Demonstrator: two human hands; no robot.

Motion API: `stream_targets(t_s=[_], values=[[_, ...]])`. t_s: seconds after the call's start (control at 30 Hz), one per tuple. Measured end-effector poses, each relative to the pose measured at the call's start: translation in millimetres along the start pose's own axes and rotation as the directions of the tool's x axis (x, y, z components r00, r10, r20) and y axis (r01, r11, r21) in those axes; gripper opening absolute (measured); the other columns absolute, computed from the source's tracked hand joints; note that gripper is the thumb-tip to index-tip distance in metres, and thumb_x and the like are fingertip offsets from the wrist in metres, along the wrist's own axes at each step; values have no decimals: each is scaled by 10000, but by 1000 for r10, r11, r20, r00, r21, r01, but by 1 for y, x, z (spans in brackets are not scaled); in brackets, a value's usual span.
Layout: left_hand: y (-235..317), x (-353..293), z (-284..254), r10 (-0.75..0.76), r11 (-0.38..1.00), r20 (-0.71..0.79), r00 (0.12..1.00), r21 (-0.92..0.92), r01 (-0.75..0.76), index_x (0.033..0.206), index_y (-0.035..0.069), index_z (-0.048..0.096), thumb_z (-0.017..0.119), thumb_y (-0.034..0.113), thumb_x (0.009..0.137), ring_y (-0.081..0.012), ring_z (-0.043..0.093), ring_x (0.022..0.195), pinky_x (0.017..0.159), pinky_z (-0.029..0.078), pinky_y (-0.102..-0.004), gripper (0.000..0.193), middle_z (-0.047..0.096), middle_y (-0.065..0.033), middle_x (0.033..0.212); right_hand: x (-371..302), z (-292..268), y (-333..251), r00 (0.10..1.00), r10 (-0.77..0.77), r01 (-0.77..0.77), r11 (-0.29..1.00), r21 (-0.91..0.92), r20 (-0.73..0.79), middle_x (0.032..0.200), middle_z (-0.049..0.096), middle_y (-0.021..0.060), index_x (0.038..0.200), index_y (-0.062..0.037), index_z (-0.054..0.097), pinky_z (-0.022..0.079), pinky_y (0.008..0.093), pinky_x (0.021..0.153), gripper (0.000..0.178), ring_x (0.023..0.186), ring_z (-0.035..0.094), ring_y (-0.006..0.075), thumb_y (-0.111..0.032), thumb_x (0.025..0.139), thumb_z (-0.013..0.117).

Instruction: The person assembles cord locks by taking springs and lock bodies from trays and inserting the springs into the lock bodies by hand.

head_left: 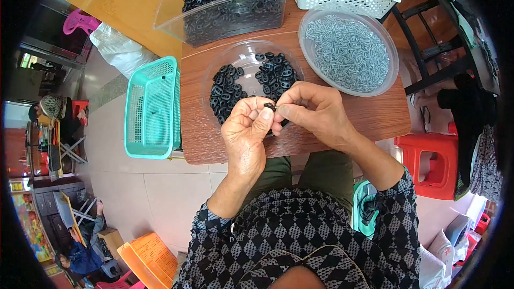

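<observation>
Our left hand (245, 132) pinches a black part (269, 106); our right hand (318, 113) meets it (can't tell its grip). Bowl (247, 81) at 11 o'clock, tub (394, 66) at 2.

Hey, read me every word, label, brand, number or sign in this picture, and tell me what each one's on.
No readable text anywhere.
Round clear tub, tub of grey pieces, teal basket: no lettering I can make out.
Small black piece: too small to tell any marking.
Colourful picture at far left: too small and blurred to read.
</observation>
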State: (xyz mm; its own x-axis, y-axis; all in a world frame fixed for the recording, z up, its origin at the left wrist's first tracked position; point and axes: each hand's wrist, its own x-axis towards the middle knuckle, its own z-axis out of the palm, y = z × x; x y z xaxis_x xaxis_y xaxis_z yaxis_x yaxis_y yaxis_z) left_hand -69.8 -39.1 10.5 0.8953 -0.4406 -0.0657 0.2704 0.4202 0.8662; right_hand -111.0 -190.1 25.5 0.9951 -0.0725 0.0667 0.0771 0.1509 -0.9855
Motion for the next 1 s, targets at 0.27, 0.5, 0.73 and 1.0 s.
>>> stream_targets(t_s=[0.27, 0.5, 0.73, 1.0], values=[[1, -2, 1, 39, 995, -10, 999, 95, -38, 963, -26, 570, 586, 55, 909, -89, 570, 685, 624, 494, -209, 98, 621, -63, 824, 1, -1, -4, 997, 77, -77, 996, 40, 7, 771, 650, 79, 845, 47, 607, 501, 246, 651, 78, 696, 624, 117, -29, 859, 597], [3, -2, 0, 27, 994, -19, 999, 108, -25, 965, -25, 573, 585, 54, 908, -90, 575, 678, 618, 493, -205, 97, 627, -67, 829, 3, -6, 3, 992, 125, -126, 991, 49, 19, 794, 665, 67, 851, 39, 640, 491, 255, 704, 113, 750, 601, 98, -73, 850, 625], [4, -2, -1, 21, 994, -7, 1000, 109, -20, 968, -25, 573, 582, 55, 910, -91, 580, 693, 621, 493, -206, 99, 632, -72, 836, 5, -9, 3, 986, 158, -161, 984, 72, 45, 805, 669, 68, 846, 37, 648, 492, 261, 727, 133, 769, 600, 98, -95, 850, 630], [4, -4, 1, 91, 975, -1, 996, 204, -89, 976, -23, 575, 588, 66, 913, -78, 575, 720, 633, 493, -205, 110, 627, -57, 841, 6, -9, 2, 985, 169, -171, 985, 38, 42, 800, 671, 61, 839, 30, 651, 490, 247, 716, 138, 762, 600, 88, -107, 845, 635]])
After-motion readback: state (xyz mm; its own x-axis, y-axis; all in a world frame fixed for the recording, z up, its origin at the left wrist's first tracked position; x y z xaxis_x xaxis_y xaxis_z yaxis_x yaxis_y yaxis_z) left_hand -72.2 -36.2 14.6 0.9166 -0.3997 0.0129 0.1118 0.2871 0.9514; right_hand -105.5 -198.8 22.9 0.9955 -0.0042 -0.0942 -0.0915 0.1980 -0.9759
